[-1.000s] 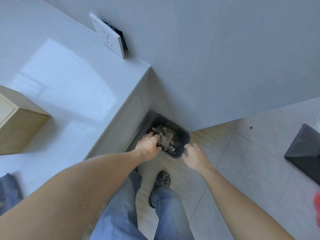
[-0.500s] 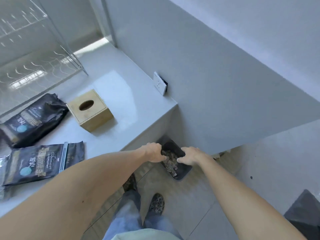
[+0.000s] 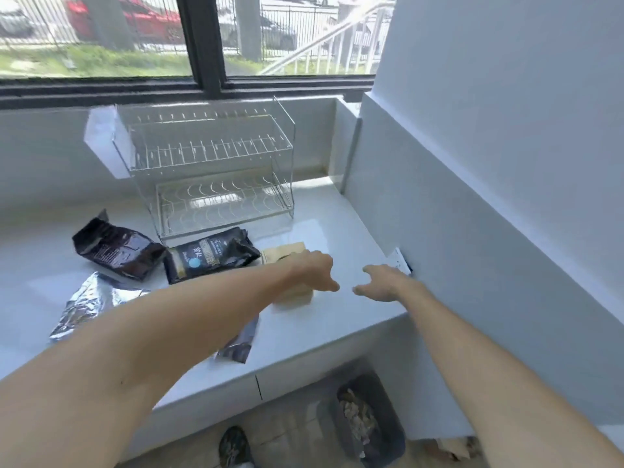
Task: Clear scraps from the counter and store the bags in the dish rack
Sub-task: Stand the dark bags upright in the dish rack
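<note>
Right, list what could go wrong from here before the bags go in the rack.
1. A bag under the left forearm lies close to the counter's front edge; a sweep of that arm could knock it off toward the scrap bin below.
2. The dish rack looks light and wiry; pushing a bulky black bag in could shift it.

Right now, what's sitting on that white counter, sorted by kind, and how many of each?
Dark printed bags: 2, one at the left, one in front of the rack.
Silver foil bags: 2, one at the left, one partly hidden under the left forearm.
Dish rack: 1
Wooden box: 1, partly behind the left hand.
Total: 6
</note>
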